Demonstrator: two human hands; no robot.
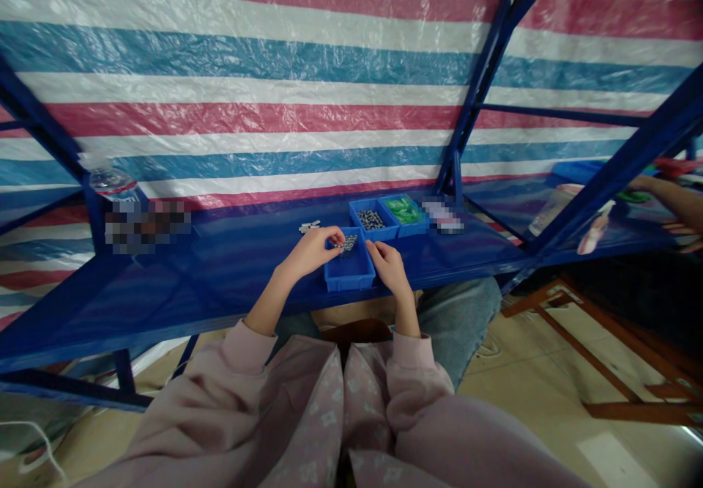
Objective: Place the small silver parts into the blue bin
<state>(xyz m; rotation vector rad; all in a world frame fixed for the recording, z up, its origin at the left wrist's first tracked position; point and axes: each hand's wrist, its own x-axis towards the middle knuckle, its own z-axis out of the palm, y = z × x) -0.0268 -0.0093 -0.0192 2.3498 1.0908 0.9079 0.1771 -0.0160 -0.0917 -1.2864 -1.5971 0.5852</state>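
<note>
A small blue plastic bin (pixel 350 283) stands at the front edge of the blue table, with a pile of small metal parts (pixel 348 242) at its far end. My left hand (pixel 314 249) reaches over the bin's left rim, its thumb and fingers pinched close to these parts. What lies in the pinch is too small to name. At the right rim is my right hand (pixel 389 264), fingers curled together by the bin's corner; whatever they hold is hidden. Several pale slim pieces (pixel 309 226) lie on the table just beyond my left hand.
Behind the front bin stand a blue bin of grey metal parts (pixel 370 220) and one with green pieces (pixel 403 209). A plastic bottle (pixel 113 184) is at the left. Blue posts (pixel 472 107) frame the table (pixel 220 268). Another person's arm (pixel 673 202) shows far right.
</note>
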